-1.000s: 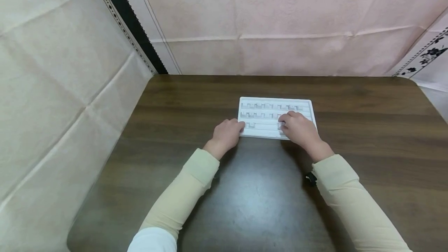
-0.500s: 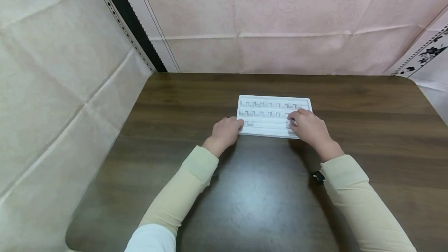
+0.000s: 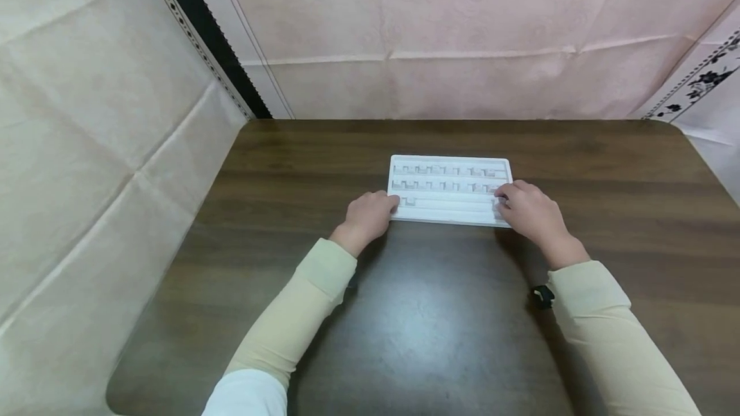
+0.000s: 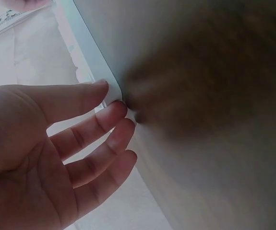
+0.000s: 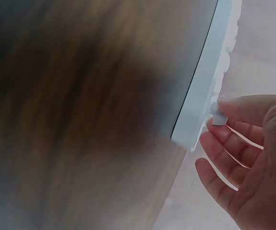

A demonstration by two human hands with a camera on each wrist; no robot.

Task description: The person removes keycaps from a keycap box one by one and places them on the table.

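Observation:
A white rectangular tray lies toward the back of the table, with small pale pieces in rows along its back and middle. My left hand pinches its front left corner, thumb on the rim and index fingertip at the underside, as the left wrist view shows. At the tray's right end, my right hand holds a small whitish block-like piece between thumb and index finger. The other right fingers are loosely bent beside the tray. One more pale piece sits at the left of the front row.
The dark wooden table extends around the tray on all sides. Pale cloth hangs behind its back edge, and another cloth covers the left side. A black watch-like item is at the right wrist.
My right hand has slid rightward along the tray's front row to its right end, uncovering more of the rows. My left hand stays at the left corner; the view has shifted slightly.

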